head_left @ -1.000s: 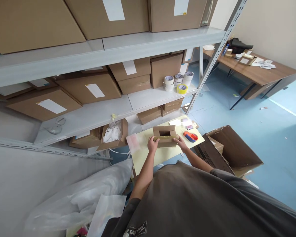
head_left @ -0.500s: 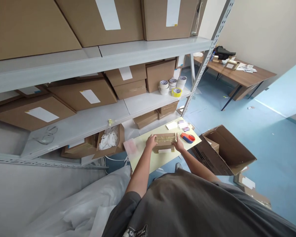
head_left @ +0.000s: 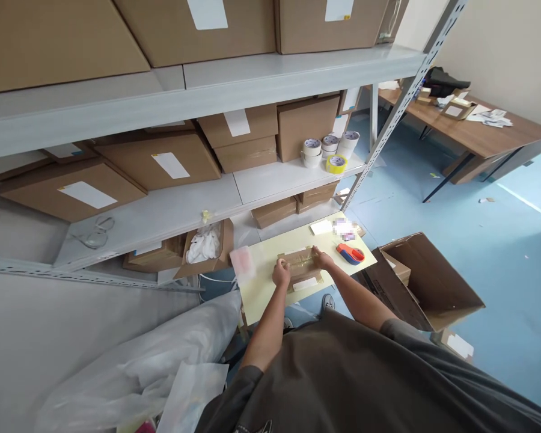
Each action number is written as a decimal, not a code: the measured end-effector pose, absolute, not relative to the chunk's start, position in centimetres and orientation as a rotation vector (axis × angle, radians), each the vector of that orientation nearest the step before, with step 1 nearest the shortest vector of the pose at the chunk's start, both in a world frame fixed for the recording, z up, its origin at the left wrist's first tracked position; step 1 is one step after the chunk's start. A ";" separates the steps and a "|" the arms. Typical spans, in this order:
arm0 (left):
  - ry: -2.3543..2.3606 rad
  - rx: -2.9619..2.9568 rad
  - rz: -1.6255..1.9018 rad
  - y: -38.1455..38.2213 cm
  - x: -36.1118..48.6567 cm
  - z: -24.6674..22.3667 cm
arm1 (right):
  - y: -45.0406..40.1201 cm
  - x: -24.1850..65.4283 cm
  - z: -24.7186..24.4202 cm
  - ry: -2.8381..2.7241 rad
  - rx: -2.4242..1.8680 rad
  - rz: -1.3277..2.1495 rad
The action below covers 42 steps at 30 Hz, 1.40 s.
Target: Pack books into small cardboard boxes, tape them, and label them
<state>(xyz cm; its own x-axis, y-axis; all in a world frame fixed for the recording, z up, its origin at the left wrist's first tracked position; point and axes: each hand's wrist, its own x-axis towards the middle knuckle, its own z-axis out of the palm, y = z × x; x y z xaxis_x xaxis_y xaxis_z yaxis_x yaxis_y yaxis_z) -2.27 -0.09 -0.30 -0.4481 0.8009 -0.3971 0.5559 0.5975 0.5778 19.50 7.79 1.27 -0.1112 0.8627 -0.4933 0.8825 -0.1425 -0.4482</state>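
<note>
A small brown cardboard box (head_left: 301,268) is over the pale yellow tabletop (head_left: 258,299), with shiny tape along its upper face and a white label on the side toward me. My left hand (head_left: 281,273) is closed on the box's left end, fingers curled at the edge. At the opposite end my right hand (head_left: 323,259) grips near the far right corner. Just right of that hand lies a red and blue tape dispenser (head_left: 350,254). White paper (head_left: 321,227) rests behind the box, and a pinkish translucent sheet (head_left: 242,263) is at the table's left edge.
Metal shelving (head_left: 275,198) with several cartons stands beyond the table. Tape rolls (head_left: 312,153) sit on its middle shelf. A large open carton (head_left: 451,276) is on the floor at right. Bulky plastic wrapping (head_left: 162,355) lies at lower left. A wooden desk (head_left: 491,132) stands farther back.
The camera view has shifted. The box now appears with its taped face more toward me, and my right hand has moved toward its far right corner. Both hands remain on it.
</note>
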 end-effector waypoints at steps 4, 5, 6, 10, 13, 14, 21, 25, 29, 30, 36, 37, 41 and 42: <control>2.219 0.911 0.592 1.7 -1.9 -1.8 | 7.4 19.0 0.6 1.906 2.122 -1.123; 2.207 0.879 0.623 2.1 -1.7 -2.2 | 7.4 19.0 0.5 1.880 2.144 -1.127; 2.191 0.849 0.651 2.5 -1.4 -2.7 | 7.5 19.1 0.3 1.860 2.162 -1.134; 2.098 0.760 0.734 3.4 0.5 -4.1 | 9.4 19.9 0.1 1.845 2.197 -1.160; 2.096 0.738 0.768 3.3 2.0 -4.7 | 11.5 20.7 0.0 1.877 2.190 -1.193; 2.122 0.737 0.765 3.3 2.4 -4.9 | 12.1 21.1 -0.1 1.892 2.179 -1.211; 2.237 0.679 0.669 3.7 2.7 -4.6 | 13.1 25.9 -0.9 2.169 1.953 -1.433; 2.267 0.655 0.643 4.2 2.5 -4.0 | 13.8 32.0 -1.2 2.218 2.126 -1.349; 2.297 0.605 0.636 4.6 2.7 -3.6 | 17.1 37.8 -1.7 2.149 2.244 -1.148; 2.305 0.595 0.637 4.6 2.8 -3.6 | 18.3 39.0 -2.0 2.127 2.244 -1.114; 2.302 0.586 0.724 4.2 2.9 -3.8 | 25.3 43.5 -5.3 1.876 2.324 -1.193; 2.301 0.578 0.734 4.1 2.8 -4.0 | 26.2 43.9 -6.0 1.845 2.338 -1.203; 2.297 0.545 0.716 3.7 2.4 -4.9 | 28.6 44.8 -8.9 1.814 2.371 -1.199; 2.298 0.540 0.711 3.7 2.3 -5.1 | 29.0 44.8 -9.5 1.816 2.388 -1.191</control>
<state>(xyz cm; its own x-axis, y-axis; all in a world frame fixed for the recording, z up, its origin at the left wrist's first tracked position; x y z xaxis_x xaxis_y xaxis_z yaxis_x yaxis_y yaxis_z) 2.31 3.66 -5.10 -0.6945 0.5439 -0.4710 0.1830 0.7666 0.6155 44.80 28.97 -9.53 0.0964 0.8625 -0.4968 0.7990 -0.3646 -0.4781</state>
